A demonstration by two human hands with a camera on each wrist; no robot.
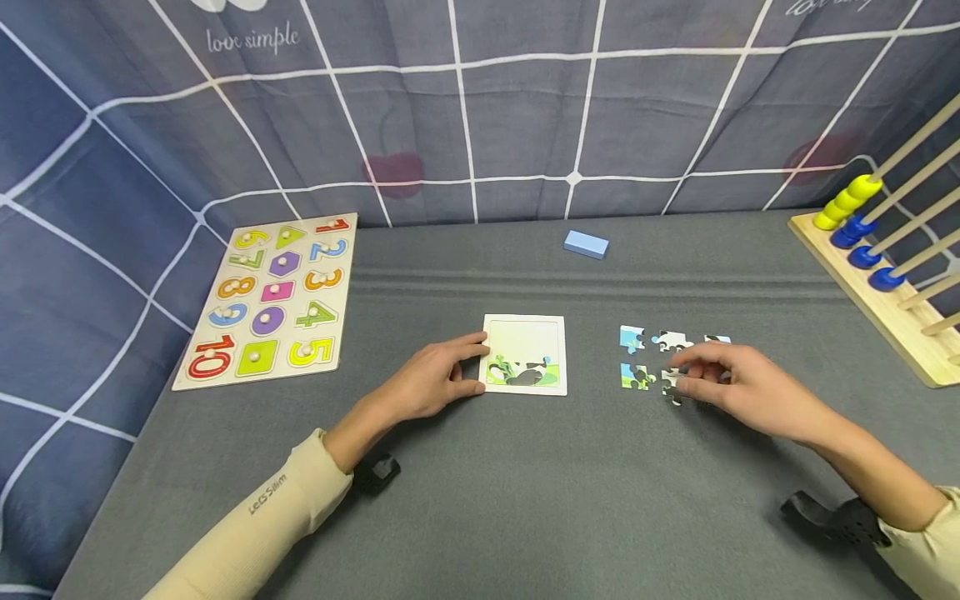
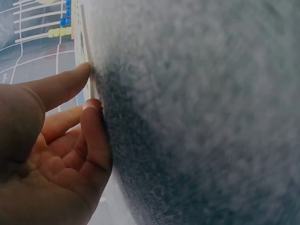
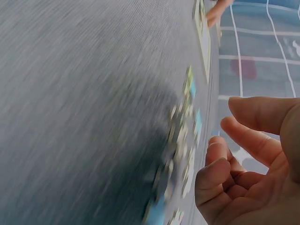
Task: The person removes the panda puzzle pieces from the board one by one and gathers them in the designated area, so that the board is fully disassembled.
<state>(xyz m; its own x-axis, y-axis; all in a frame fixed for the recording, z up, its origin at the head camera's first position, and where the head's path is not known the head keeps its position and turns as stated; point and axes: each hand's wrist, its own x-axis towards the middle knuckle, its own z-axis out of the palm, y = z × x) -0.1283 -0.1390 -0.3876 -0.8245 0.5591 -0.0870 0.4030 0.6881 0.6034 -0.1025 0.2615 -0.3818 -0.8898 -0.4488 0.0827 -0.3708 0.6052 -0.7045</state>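
A square white puzzle tray [image 1: 523, 327] lies flat in the middle of the table. Panda artwork [image 1: 525, 372] fills its lower part, and the upper part is plain pale. At the tray's left edge, my left hand [image 1: 435, 379] touches with thumb and fingertips set apart; the left wrist view shows them against the thin side [image 2: 87, 47]. Several jigsaw pieces [image 1: 632, 337] lie in two rows to the right. My right hand [image 1: 750, 392] hovers over the rightmost ones, partly hiding them. In the right wrist view its thumb [image 3: 255, 111] and index finger are apart, nothing between them.
A number-and-shape peg board [image 1: 251, 325] lies at the left. Behind the tray is a blue block [image 1: 587, 244]. A wooden abacus [image 1: 877, 292] with yellow and blue beads stands at the far right. A checked curtain [image 1: 525, 117] hangs along the back.
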